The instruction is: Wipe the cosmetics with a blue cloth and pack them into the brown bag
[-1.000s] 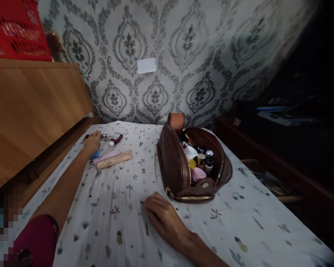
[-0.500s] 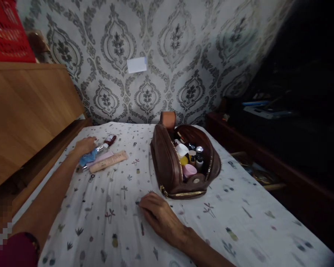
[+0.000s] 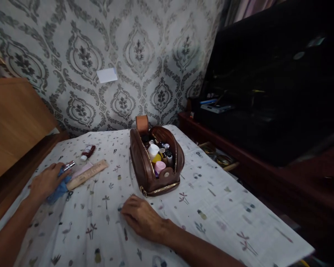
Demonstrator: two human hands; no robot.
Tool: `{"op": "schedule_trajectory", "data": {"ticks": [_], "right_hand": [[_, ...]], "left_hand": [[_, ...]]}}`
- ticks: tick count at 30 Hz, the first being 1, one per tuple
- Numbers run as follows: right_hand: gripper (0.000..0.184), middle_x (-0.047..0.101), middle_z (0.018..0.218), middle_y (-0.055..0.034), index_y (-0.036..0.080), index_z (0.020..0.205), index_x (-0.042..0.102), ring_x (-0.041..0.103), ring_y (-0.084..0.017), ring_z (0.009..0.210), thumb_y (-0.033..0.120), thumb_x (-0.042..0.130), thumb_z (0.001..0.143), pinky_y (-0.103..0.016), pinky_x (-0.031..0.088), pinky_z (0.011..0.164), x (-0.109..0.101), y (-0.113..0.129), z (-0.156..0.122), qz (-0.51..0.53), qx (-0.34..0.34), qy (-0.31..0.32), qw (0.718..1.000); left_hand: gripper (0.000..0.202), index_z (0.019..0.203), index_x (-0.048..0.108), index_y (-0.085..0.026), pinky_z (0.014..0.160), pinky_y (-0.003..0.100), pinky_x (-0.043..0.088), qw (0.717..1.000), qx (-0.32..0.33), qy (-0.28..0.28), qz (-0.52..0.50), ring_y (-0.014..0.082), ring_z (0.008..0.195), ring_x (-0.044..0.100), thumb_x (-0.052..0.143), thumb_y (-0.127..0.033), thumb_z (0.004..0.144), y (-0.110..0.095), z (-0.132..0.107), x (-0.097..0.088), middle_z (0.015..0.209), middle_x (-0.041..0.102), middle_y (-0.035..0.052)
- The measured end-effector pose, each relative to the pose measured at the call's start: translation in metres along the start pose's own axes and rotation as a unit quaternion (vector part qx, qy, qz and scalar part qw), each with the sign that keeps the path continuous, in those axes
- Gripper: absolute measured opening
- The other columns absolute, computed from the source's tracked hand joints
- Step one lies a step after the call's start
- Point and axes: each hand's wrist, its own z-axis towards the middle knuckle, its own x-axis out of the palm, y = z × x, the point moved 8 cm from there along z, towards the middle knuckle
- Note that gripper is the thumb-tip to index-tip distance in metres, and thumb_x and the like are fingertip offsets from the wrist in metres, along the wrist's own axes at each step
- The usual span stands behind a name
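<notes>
My left hand is at the left of the patterned sheet, its fingers closed on a crumpled blue cloth. By its fingertips lies a small item with a silvery cap. A beige squeeze tube and a small dark red bottle with a white cap lie just beyond. My right hand rests on the sheet, fingers curled, with nothing visible in them. In front of it stands a brown toiletry bag, unzipped, with a white jar, a pink-lidded jar and several small bottles inside.
The patterned sheet covers the surface up to the wallpapered wall. A wooden cabinet borders the left side. On the right are a dark red ledge and a large black screen.
The view has swung right. My left hand has drawn back toward me, shifting the blue cloth and the silver-capped item away from the red bottle. My right hand stays resting on the sheet.
</notes>
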Motion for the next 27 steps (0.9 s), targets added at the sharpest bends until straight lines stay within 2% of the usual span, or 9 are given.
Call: {"op": "schedule_trajectory", "data": {"ticks": [3,5,7,10,13,15,19,23,27], "right_hand": [[0.016,0.069,0.080,-0.0056,0.016,0.080,0.063,0.061,-0.018,0.082,0.010,0.053,0.090,-0.028,0.049,0.080,0.000,0.000,0.000,-0.012,-0.004,0.002,1.000],[0.016,0.069,0.081,-0.0057,0.016,0.080,0.063,0.061,-0.018,0.082,0.010,0.053,0.091,-0.028,0.049,0.080,0.000,0.000,0.000,-0.009,-0.005,-0.002,1.000],[0.016,0.070,0.082,-0.0059,0.017,0.081,0.063,0.061,-0.018,0.084,0.010,0.052,0.091,-0.029,0.049,0.080,0.000,-0.001,0.000,0.001,-0.004,-0.008,1.000],[0.017,0.070,0.084,-0.0068,0.017,0.083,0.063,0.061,-0.019,0.086,0.010,0.051,0.092,-0.030,0.049,0.080,0.001,-0.002,0.000,0.017,-0.003,-0.010,1.000],[0.016,0.071,0.085,-0.0075,0.017,0.085,0.064,0.062,-0.020,0.086,0.011,0.051,0.093,-0.030,0.050,0.080,0.002,-0.003,0.000,0.029,-0.002,-0.015,0.999],[0.015,0.071,0.087,-0.0081,0.016,0.086,0.065,0.062,-0.020,0.088,0.012,0.052,0.093,-0.031,0.050,0.081,0.002,-0.004,0.000,0.036,0.000,-0.022,0.999],[0.014,0.071,0.089,-0.0084,0.016,0.089,0.066,0.062,-0.020,0.088,0.012,0.053,0.093,-0.032,0.051,0.081,0.002,-0.006,-0.001,0.046,0.000,-0.034,0.998],[0.014,0.070,0.088,-0.0082,0.016,0.088,0.066,0.062,-0.021,0.088,0.012,0.053,0.093,-0.033,0.052,0.080,0.001,-0.006,-0.001,0.057,-0.004,-0.037,0.998],[0.016,0.070,0.087,-0.0078,0.017,0.089,0.066,0.062,-0.020,0.086,0.012,0.051,0.093,-0.033,0.052,0.080,0.000,-0.006,-0.001,0.069,-0.003,-0.039,0.997]], "left_hand": [[0.046,0.101,0.057,-0.030,0.069,0.037,0.049,0.999,-0.020,-0.016,0.032,0.0294,0.092,0.066,0.027,-0.063,0.090,-0.019,-0.011,-0.025,0.110,0.068,0.0023],[0.046,0.101,0.058,-0.029,0.065,0.033,0.046,1.000,-0.019,-0.003,-0.001,0.0272,0.086,0.067,0.030,-0.064,0.089,-0.037,-0.018,-0.032,0.100,0.070,0.0018],[0.045,0.101,0.058,-0.027,0.062,0.030,0.044,0.997,-0.006,0.042,-0.061,0.0260,0.079,0.067,0.032,-0.062,0.089,-0.057,-0.025,-0.027,0.083,0.070,0.0020],[0.045,0.096,0.060,-0.024,0.068,0.032,0.047,0.983,0.061,0.078,-0.153,0.0265,0.084,0.068,0.035,-0.060,0.089,-0.099,-0.038,-0.014,0.083,0.071,0.0045],[0.043,0.090,0.061,-0.023,0.075,0.035,0.049,0.977,0.094,0.068,-0.177,0.0282,0.089,0.069,0.035,-0.056,0.092,-0.131,-0.049,0.002,0.091,0.073,0.0084],[0.044,0.079,0.062,-0.024,0.077,0.037,0.049,0.977,0.111,0.065,-0.173,0.0286,0.087,0.069,0.033,-0.053,0.095,-0.145,-0.056,0.014,0.085,0.073,0.0088],[0.050,0.067,0.059,-0.025,0.075,0.039,0.049,0.977,0.111,0.061,-0.173,0.0288,0.081,0.068,0.028,-0.050,0.098,-0.150,-0.061,0.028,0.076,0.070,0.0095],[0.048,0.068,0.061,-0.025,0.074,0.037,0.049,0.974,0.112,0.052,-0.190,0.0266,0.081,0.068,0.030,-0.047,0.098,-0.147,-0.056,0.029,0.078,0.071,0.0083],[0.046,0.076,0.063,-0.022,0.078,0.032,0.050,0.972,0.108,0.035,-0.204,0.0228,0.085,0.068,0.029,-0.042,0.100,-0.147,-0.037,0.026,0.084,0.071,0.0059]]}}
